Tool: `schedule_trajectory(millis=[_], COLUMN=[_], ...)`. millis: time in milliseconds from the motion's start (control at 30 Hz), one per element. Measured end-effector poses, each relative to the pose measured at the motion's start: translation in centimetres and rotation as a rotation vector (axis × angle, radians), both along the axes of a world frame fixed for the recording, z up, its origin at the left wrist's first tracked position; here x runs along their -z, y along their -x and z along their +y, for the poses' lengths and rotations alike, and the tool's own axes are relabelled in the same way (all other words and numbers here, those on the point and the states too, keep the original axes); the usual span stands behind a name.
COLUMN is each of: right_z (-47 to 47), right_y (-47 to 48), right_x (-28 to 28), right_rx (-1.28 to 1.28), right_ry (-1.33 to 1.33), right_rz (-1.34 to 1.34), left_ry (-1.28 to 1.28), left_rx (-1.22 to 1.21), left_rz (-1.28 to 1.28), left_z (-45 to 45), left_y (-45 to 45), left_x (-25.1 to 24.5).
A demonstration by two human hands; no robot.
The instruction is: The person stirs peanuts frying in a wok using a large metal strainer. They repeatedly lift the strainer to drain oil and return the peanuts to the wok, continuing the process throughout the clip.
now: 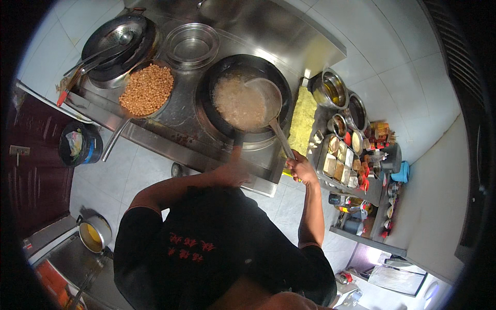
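My right hand (301, 169) is closed around the handle of a large metal ladle (273, 95). The ladle's bowl rests partly in bubbling, foamy liquid (236, 104) inside a black wok (207, 91); any food beneath the foam is hidden. The wok sits on the stainless-steel stove (178, 116). In front of its near rim is my left hand (232, 170), blurred, with a finger or thumb pointing towards a dark handle at the rim. Whether it touches that handle cannot be told. To the left, a long-handled round pan or strainer (116, 139) holds many shelled peanuts (147, 91).
A second wok (91, 48) at the far left holds a perforated skimmer (120, 37). Behind are nested metal basins (192, 44). At right stand a pot with yellow oil (331, 91) and a seasoning tray (338, 164). A black bucket (81, 145) is on the floor.
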State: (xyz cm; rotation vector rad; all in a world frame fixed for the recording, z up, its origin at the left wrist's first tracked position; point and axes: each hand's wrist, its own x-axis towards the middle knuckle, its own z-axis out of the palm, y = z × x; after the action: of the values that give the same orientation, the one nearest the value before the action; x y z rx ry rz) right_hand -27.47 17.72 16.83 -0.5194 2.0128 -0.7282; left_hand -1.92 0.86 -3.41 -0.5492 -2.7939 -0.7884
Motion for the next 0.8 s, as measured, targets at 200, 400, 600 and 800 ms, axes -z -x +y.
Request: schedule_trajectory(millis=[200, 400, 600, 800], right_z=[0.0, -0.2, -1.0, -1.9], right_y=[1.1, -1.0, -3.4, -6.5], right_x=[2.9, 7.7, 10.1, 7.2], right_rx=[0.205, 0.333, 0.408, 0.420], right_ry=[0.019, 0.176, 0.345, 0.402], right_rz=[-0.468, -0.770, -1.008, -0.613], left_ry=[-0.035, 0.100, -0.066, 0.081], left_rx=[0.012, 0.009, 0.005, 0.032], left_rz=[-0.156, -0.076, 0.095, -0.012], left_z=[-0.7, -0.4, -0.4, -0.4], left_y=[-0.4, -0.4, -0.5, -0.2], left_x=[-2.3, -1.4, -0.8, -0.3])
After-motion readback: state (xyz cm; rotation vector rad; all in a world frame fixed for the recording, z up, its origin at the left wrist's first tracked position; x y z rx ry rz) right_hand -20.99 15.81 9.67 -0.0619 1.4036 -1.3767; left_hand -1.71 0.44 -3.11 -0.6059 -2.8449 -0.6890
